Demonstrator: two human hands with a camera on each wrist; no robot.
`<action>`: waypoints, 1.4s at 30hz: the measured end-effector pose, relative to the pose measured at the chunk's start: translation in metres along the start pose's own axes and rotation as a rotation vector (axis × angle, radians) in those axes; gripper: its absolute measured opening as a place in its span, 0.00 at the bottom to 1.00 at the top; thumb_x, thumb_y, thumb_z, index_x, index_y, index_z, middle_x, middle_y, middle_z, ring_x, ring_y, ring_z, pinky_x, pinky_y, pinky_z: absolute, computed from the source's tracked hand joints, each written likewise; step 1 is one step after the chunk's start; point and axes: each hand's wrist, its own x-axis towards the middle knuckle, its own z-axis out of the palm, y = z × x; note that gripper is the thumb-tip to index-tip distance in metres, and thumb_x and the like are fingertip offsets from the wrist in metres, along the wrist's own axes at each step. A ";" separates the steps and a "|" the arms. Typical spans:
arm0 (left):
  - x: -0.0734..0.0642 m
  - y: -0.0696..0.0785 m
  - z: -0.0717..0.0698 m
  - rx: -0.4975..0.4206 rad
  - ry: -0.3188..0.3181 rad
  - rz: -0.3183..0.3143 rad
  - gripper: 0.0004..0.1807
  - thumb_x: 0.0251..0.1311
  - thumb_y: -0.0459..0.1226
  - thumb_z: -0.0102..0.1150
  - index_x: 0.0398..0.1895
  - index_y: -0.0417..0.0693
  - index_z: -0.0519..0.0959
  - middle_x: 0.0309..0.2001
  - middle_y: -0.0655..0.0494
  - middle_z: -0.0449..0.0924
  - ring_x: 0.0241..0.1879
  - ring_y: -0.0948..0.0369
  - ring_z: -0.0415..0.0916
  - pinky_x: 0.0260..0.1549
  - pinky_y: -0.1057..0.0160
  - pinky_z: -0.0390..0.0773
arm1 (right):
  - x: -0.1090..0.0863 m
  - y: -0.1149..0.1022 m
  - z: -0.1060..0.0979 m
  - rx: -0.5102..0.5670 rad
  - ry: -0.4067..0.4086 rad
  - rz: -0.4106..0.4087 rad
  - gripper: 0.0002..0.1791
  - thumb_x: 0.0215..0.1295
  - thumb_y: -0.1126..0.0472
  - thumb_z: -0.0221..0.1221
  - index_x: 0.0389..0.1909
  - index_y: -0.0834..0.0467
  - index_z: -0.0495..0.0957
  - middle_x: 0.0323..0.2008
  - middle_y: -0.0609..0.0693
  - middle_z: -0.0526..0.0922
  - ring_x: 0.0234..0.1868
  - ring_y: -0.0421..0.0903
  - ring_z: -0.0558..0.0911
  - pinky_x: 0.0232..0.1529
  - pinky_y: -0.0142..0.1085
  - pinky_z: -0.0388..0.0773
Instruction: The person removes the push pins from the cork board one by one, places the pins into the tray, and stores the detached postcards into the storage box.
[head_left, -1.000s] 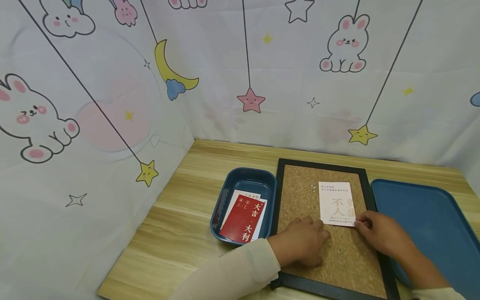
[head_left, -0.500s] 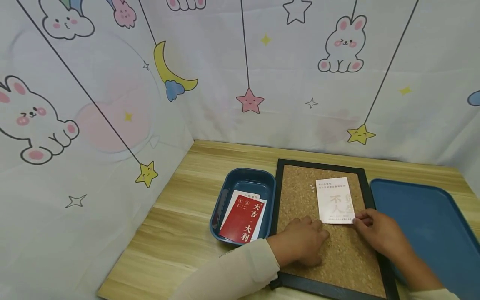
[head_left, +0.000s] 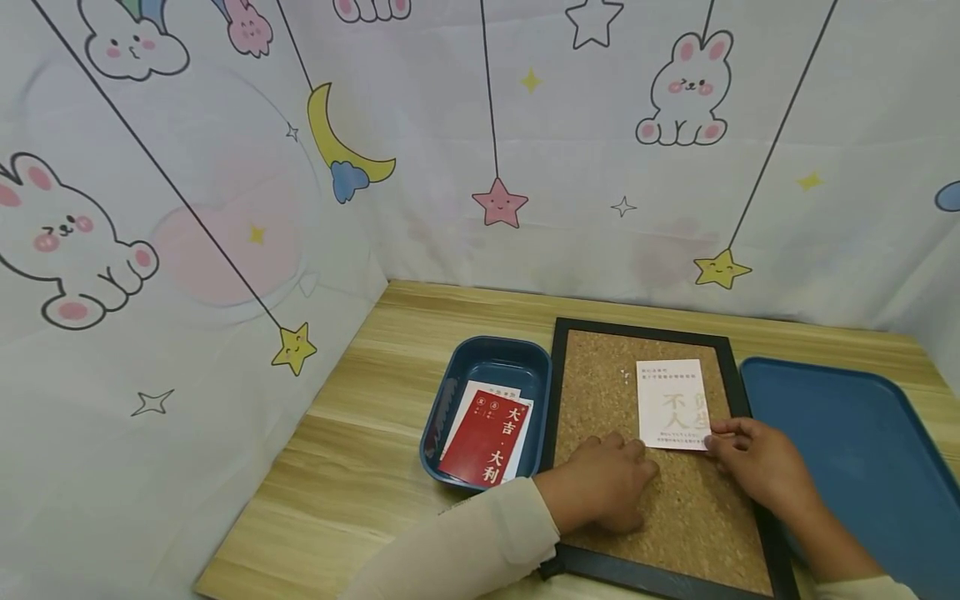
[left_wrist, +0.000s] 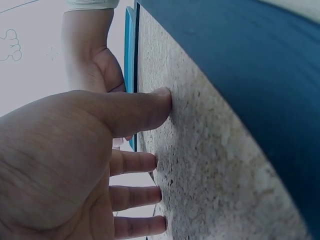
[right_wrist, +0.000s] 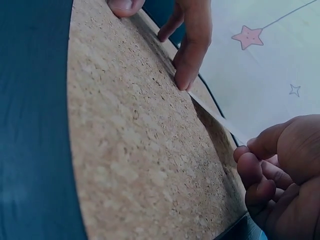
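Note:
A white card [head_left: 671, 400] with printed characters lies over the upper right of a black-framed cork board [head_left: 697, 533]. Its lower right corner is pinched between thumb and fingers of my right hand [head_left: 761, 467]; in the right wrist view that edge of the card [right_wrist: 215, 116] stands slightly off the cork. My left hand [head_left: 607, 483] rests on the board with straight, spread fingertips, one of them at the card's lower left corner. In the left wrist view the thumb [left_wrist: 145, 111] presses on the cork.
Left of the board stands a blue bin [head_left: 510, 348] with a red card [head_left: 480, 437] on top of white ones. A flat blue tray [head_left: 847, 450] lies to the right. Behind the wooden table [head_left: 337, 467] hangs a patterned cloth [head_left: 450, 125].
The card's upper part swung a little up and left, then back to the right and down. My right fingers stay at its corner; the left hand has not moved.

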 end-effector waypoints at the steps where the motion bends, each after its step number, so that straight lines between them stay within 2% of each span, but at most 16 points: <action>1: 0.000 0.000 0.000 0.001 0.001 -0.001 0.32 0.57 0.64 0.65 0.66 0.74 0.73 0.62 0.70 0.69 0.62 0.64 0.66 0.56 0.57 0.71 | 0.000 0.000 0.000 0.006 -0.005 0.006 0.26 0.74 0.53 0.59 0.60 0.71 0.75 0.42 0.64 0.87 0.32 0.45 0.85 0.28 0.40 0.78; 10: -0.002 0.002 -0.001 0.032 -0.016 0.001 0.35 0.59 0.67 0.62 0.70 0.74 0.69 0.67 0.68 0.65 0.66 0.63 0.63 0.57 0.58 0.70 | -0.003 -0.001 0.000 0.118 -0.030 0.062 0.30 0.75 0.53 0.58 0.67 0.70 0.70 0.50 0.70 0.83 0.34 0.47 0.85 0.29 0.42 0.80; 14: -0.004 0.000 -0.001 0.017 -0.012 0.009 0.35 0.60 0.65 0.62 0.70 0.73 0.69 0.68 0.67 0.64 0.67 0.63 0.63 0.59 0.57 0.70 | -0.004 -0.001 0.001 0.166 -0.038 0.075 0.31 0.75 0.53 0.59 0.68 0.71 0.69 0.52 0.69 0.83 0.35 0.47 0.85 0.31 0.42 0.80; 22: -0.008 -0.007 -0.006 0.009 0.055 0.029 0.32 0.61 0.58 0.64 0.68 0.69 0.71 0.73 0.63 0.62 0.70 0.60 0.62 0.59 0.56 0.72 | -0.005 0.000 0.003 0.236 -0.018 0.095 0.29 0.77 0.55 0.56 0.69 0.71 0.67 0.43 0.58 0.87 0.35 0.48 0.83 0.30 0.41 0.80; 29: -0.014 -0.016 -0.013 -0.052 0.099 0.026 0.34 0.64 0.57 0.63 0.73 0.66 0.69 0.72 0.64 0.63 0.72 0.60 0.59 0.65 0.55 0.68 | -0.006 -0.001 0.005 0.289 0.012 0.104 0.28 0.78 0.54 0.55 0.69 0.69 0.66 0.45 0.59 0.87 0.35 0.46 0.84 0.31 0.40 0.80; 37: -0.025 -0.027 -0.017 -0.020 0.159 0.036 0.36 0.66 0.58 0.61 0.74 0.61 0.68 0.73 0.63 0.64 0.73 0.60 0.59 0.66 0.56 0.67 | -0.009 -0.005 0.005 0.342 0.017 0.082 0.28 0.78 0.55 0.56 0.69 0.69 0.67 0.45 0.59 0.87 0.36 0.44 0.85 0.33 0.38 0.82; 42: -0.034 -0.034 -0.021 -0.046 0.187 0.022 0.34 0.65 0.57 0.63 0.72 0.61 0.71 0.72 0.61 0.66 0.73 0.58 0.61 0.66 0.55 0.67 | -0.010 -0.007 0.004 0.368 0.010 0.057 0.28 0.77 0.56 0.57 0.68 0.70 0.68 0.46 0.59 0.87 0.38 0.42 0.85 0.36 0.36 0.82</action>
